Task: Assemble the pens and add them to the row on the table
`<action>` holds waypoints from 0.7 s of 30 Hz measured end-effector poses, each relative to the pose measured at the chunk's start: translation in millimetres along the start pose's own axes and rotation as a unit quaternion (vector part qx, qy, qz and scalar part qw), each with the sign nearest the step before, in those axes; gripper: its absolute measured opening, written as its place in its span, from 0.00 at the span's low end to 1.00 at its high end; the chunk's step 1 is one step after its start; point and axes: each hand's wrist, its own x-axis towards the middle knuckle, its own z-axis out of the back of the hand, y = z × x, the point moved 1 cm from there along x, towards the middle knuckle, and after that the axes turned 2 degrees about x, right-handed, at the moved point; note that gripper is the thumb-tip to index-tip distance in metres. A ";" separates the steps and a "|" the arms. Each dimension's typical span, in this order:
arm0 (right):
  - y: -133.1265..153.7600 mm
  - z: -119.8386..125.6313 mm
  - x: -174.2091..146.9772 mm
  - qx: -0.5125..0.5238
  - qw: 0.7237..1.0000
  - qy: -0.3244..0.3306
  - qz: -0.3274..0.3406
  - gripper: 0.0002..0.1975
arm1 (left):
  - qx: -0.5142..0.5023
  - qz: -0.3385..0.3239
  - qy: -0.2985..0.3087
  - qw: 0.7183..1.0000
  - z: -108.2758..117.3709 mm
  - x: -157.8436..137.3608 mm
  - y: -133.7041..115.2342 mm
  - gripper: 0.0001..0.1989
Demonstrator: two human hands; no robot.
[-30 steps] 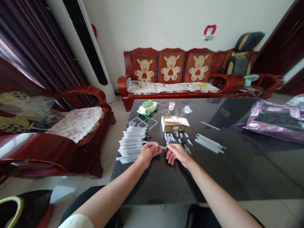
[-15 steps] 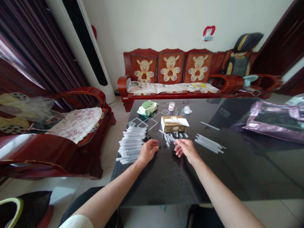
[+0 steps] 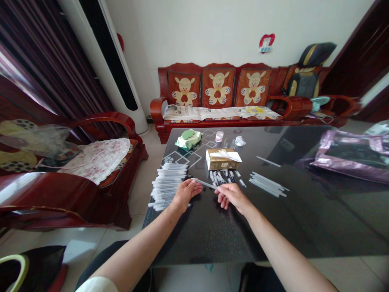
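Observation:
A slim, whitish translucent pen barrel [image 3: 204, 183] spans the gap between my hands, slanting slightly down to the right. My right hand [image 3: 232, 196] pinches its right end between thumb and fingers. At the other end, the thumb and fingertips of my left hand [image 3: 185, 194] close on the tip. Beside my left hand lies a thick row of similar pen barrels [image 3: 167, 186], dark at their right ends. Several small white-and-black pen caps [image 3: 226, 177] lie just beyond my hands, in front of the tissue box [image 3: 223, 161].
The dark glossy table [image 3: 212, 239] also bears a smaller group of barrels [image 3: 267, 184], a single barrel [image 3: 268, 161], a green wipes pack [image 3: 189, 139], a small white cup [image 3: 219, 136], crumpled tissue [image 3: 240, 141] and a purple-edged clear bag [image 3: 349, 162]. A wooden sofa [image 3: 219, 89] stands behind.
My right hand has moved left and slightly down with the barrel, whose left end now meets my left hand's fingertips. The caps before the tissue box show more fully.

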 end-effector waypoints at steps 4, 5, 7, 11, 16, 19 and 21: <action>-6.6 -7.5 -0.5 -0.027 0.998 0.048 -0.013 0.19 | -0.002 0.011 0.016 1.000 -1.0 -2.1 -1.7 0.10; -7.6 -8.4 -0.7 -0.031 0.998 0.057 -0.015 0.19 | 0.002 0.010 0.015 1.000 -1.1 -2.5 -1.5 0.10; -8.3 -9.2 -1.3 -0.040 0.996 0.070 -0.021 0.19 | 0.010 0.007 0.016 1.000 -1.1 -3.2 -0.4 0.09; -7.3 -8.8 -2.6 -0.056 0.995 0.082 -0.032 0.18 | 0.024 0.011 0.023 0.999 -1.8 -5.0 1.8 0.10; -5.9 -9.6 -4.0 -0.066 0.993 0.094 -0.039 0.16 | 0.041 0.011 0.032 0.999 -2.8 -6.2 2.8 0.12; -6.2 -11.5 -5.0 -0.069 0.991 0.103 -0.039 0.16 | 0.051 0.013 0.034 0.998 -2.2 -5.6 3.7 0.12; -6.3 -12.4 -5.3 -0.072 0.991 0.106 -0.038 0.16 | 0.055 0.012 0.037 0.998 -2.0 -5.6 4.0 0.13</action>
